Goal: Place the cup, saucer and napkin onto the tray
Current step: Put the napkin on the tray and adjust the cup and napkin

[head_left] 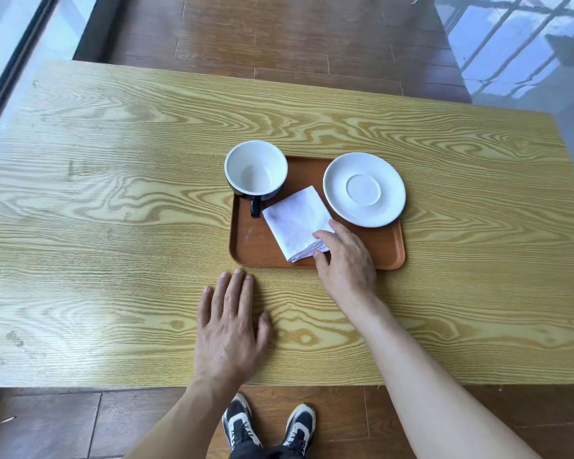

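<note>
**Cup, saucer and napkin on the tray, right hand at the napkin's corner**

The left hand [228, 329] lies flat on the wood-grain table [113, 200], palm down, fingers straight and spread a little, thumb out to the side; it holds nothing, and its fingertips stop just short of the near rim of the brown tray [246, 250]. Its bare forearm runs back off the table's near edge. On the tray's far left corner sits the cup [256, 170], white inside and dark outside, upright, its dark handle pointing toward the person and its body overhanging the rim. Just right of the handle the folded white napkin [295, 220] lies turned like a diamond on the tray floor. The right hand [345, 263] reaches in from the lower right, wrist above the tray's near rim, fingers on top of the napkin's near right corner and thumb against its folded edge, pinching it. The white saucer [364, 189] rests on the tray's far right corner, empty, its edge overlapping the rim
</note>
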